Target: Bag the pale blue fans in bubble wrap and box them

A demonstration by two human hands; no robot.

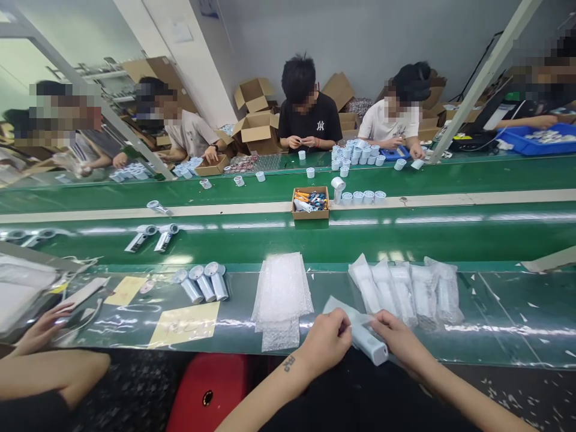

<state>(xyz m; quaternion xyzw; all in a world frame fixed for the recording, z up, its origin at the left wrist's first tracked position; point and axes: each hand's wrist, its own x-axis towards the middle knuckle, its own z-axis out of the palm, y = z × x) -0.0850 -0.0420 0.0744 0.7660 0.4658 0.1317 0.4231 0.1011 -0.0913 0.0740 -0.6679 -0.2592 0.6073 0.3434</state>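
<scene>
In front of me, a light-blue hair-dryer-shaped device (371,345) lies tilted, its head end inside a clear bubble-wrap bag (335,305) and its handle end sticking out toward me. My left hand (329,337) is closed, fingers pinching the bag on the device's left side. On the other side, my right hand (398,337) pinches the bag's edge between thumb and fingers. Flat bubble-wrap bags (282,291) lie stacked to the left of my hands. Just beyond my right hand is a row of several bagged devices (405,291).
Three unwrapped devices (207,283) stand at left by a yellow paper sheet (184,324). Beyond the bench edge runs a green conveyor (243,237) carrying a parts box (310,203). A neighbour's hand (42,327) is at far left. Several co-workers sit opposite. A red stool (209,390) stands below.
</scene>
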